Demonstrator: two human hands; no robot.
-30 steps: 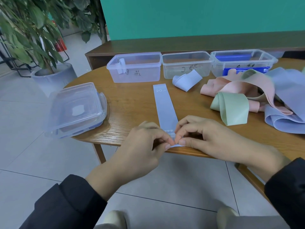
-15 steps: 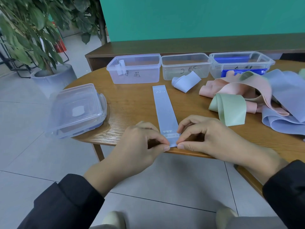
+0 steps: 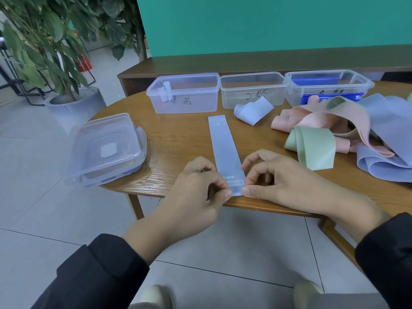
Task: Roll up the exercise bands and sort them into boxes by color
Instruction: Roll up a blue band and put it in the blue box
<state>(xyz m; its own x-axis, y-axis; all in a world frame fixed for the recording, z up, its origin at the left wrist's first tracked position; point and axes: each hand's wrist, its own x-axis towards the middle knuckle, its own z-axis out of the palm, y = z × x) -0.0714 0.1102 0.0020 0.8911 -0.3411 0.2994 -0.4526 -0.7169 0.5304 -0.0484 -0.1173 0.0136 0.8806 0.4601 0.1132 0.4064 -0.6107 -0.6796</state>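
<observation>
A light blue band (image 3: 224, 146) marked "20" lies flat on the round wooden table (image 3: 178, 139), its near end at the table's front edge. My left hand (image 3: 196, 192) pinches the near left corner of it. My right hand (image 3: 287, 181) pinches the near right corner. Three clear boxes stand in a row at the back: the left box (image 3: 185, 94) with a small rolled band inside, the middle box (image 3: 252, 89), and the right box (image 3: 327, 85) holding something blue. A loosely curled blue band (image 3: 252, 112) lies before the middle box.
A heap of pink (image 3: 316, 121), green (image 3: 312, 150) and blue (image 3: 392, 139) bands covers the table's right side. A stack of clear lids (image 3: 104, 148) sits at the left edge. A potted plant (image 3: 73, 101) stands on the floor to the left, a low bench (image 3: 245, 63) behind.
My hands have drawn apart from the middle of the band's near end to its two corners. The end now lies flatter and more of its print shows.
</observation>
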